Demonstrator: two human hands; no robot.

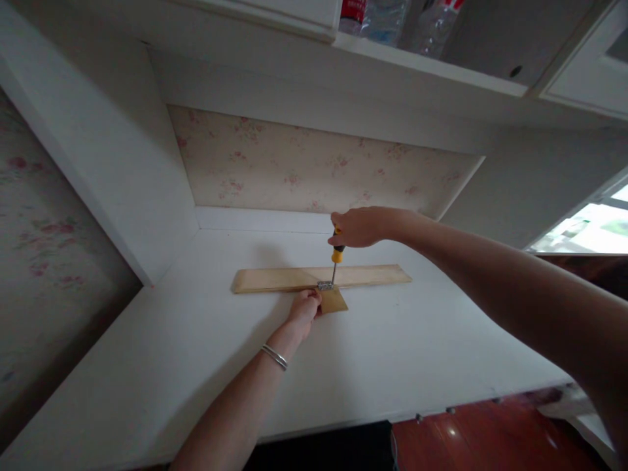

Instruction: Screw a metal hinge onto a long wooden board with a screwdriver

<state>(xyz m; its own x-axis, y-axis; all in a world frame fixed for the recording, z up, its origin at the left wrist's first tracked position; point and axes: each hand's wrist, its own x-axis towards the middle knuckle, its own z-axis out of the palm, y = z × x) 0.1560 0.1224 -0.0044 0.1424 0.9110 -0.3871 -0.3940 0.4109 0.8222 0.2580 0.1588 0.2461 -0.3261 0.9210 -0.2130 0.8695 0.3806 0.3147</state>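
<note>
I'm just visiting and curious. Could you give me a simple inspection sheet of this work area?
Surface: white worktop, with shadows from the arms.
Job's things: long wooden strip, small wooden piece at its near side, metal fitting where they meet, yellow-and-black screwdriver.
Clutter: plastic bottles in the open cabinet above.
Hands: left hand grips the small piece; right hand holds the screwdriver upright, tip at the fitting.
Cables: nothing seen clearly.
Surroundings: floral wallpaper behind, bright window at right, dark red floor below.
</note>
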